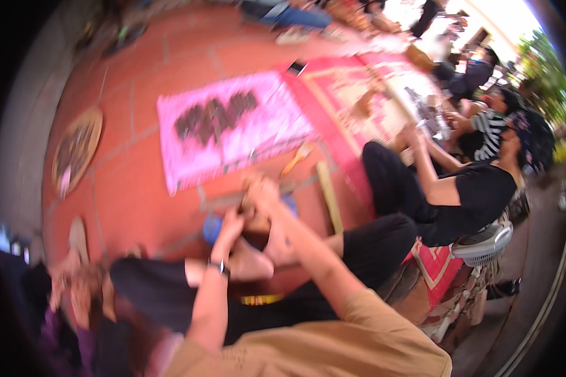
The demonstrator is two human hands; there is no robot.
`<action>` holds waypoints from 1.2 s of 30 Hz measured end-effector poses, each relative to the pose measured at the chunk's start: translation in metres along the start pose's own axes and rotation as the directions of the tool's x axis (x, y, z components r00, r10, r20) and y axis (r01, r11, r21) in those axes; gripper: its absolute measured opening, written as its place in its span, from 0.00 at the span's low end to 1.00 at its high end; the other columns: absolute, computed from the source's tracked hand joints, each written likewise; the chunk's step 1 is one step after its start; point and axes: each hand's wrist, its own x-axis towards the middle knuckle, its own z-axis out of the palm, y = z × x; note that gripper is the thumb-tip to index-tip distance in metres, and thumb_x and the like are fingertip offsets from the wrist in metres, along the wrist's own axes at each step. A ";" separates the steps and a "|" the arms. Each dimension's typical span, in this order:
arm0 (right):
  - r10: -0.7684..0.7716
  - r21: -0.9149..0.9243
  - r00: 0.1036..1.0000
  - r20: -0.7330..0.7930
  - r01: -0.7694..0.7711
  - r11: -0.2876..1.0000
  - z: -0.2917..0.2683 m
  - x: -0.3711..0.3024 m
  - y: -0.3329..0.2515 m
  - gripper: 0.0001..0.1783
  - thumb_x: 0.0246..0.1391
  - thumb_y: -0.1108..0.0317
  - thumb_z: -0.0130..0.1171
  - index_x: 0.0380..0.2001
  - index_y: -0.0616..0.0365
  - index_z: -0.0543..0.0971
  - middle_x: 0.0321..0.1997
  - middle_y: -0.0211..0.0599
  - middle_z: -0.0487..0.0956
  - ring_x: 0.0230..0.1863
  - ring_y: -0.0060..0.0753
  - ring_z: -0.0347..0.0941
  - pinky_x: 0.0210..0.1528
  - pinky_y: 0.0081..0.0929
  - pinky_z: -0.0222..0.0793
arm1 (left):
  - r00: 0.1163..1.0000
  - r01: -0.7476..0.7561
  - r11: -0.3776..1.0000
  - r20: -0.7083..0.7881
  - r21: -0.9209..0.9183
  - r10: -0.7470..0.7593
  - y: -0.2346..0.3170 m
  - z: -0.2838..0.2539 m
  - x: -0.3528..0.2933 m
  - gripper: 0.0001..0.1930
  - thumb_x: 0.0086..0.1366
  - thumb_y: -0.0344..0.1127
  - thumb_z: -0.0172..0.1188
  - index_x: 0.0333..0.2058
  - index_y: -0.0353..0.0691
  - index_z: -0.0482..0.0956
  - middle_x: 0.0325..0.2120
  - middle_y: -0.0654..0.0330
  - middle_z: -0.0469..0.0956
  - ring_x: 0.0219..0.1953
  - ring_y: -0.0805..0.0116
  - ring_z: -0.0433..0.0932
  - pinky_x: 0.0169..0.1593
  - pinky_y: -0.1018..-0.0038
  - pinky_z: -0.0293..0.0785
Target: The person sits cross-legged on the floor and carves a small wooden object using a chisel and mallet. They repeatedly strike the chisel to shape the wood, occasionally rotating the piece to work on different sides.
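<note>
Red-tiled floor [132,169] carries the whole scene, and over on the far right runs a red and cream patterned mat [333,94]. On that side sits a co-worker [484,195] in black, arms bent forward, with other people blurred farther off. Center stage, the pink sheet [270,135] lies flat on the tiles, a dark cluster of slim pieces [214,119] spread across its far half. Off to the left, an oval tray [75,151] holds more dark material, too smeared to make out. Just right of the hands, a pale wooden strip [329,198] rests lengthwise on the floor. And here's the action, near side of the pink sheet: the right hand [262,190] reaches in slightly farther than the left hand [232,224], the two close together over a brown block [256,224] low between the person's feet. Fingers bend inward on both sides, but blur covers the contact; I cannot tell whether they grasp the block or merely touch it. A blue rounded item [211,230] peeks out just left of the left hand. Beyond the right hand lies a yellow-handled brush-like tool [294,161], near the sheet's edge. Smallest of all, a dark watch [219,267] circles the left wrist.
</note>
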 end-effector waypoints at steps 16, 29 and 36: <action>0.021 0.198 0.990 0.142 -0.050 0.979 -0.024 -0.035 -0.007 0.14 0.55 0.62 0.56 0.38 0.61 0.72 0.34 0.58 0.80 0.40 0.60 0.76 0.44 0.49 0.70 | 0.912 0.088 0.062 0.056 -0.994 -0.407 0.022 -0.070 -0.015 0.14 0.68 0.38 0.49 0.45 0.36 0.75 0.53 0.51 0.73 0.59 0.57 0.68 0.61 0.60 0.58; -0.010 0.000 0.991 0.133 0.010 1.000 -0.015 -0.022 -0.007 0.12 0.54 0.60 0.53 0.35 0.58 0.74 0.31 0.59 0.79 0.37 0.65 0.76 0.41 0.56 0.70 | 0.974 0.107 0.111 0.082 -0.988 -0.211 0.055 -0.070 -0.027 0.14 0.68 0.37 0.49 0.47 0.37 0.74 0.54 0.53 0.73 0.59 0.58 0.69 0.61 0.63 0.61; -0.024 0.080 0.987 0.161 0.011 0.997 -0.019 -0.021 0.000 0.13 0.54 0.60 0.53 0.32 0.59 0.75 0.32 0.58 0.79 0.38 0.64 0.75 0.43 0.54 0.69 | 0.979 0.120 0.205 0.081 -0.971 -0.189 0.080 -0.063 -0.037 0.15 0.68 0.38 0.49 0.49 0.37 0.73 0.54 0.54 0.73 0.58 0.59 0.69 0.60 0.65 0.63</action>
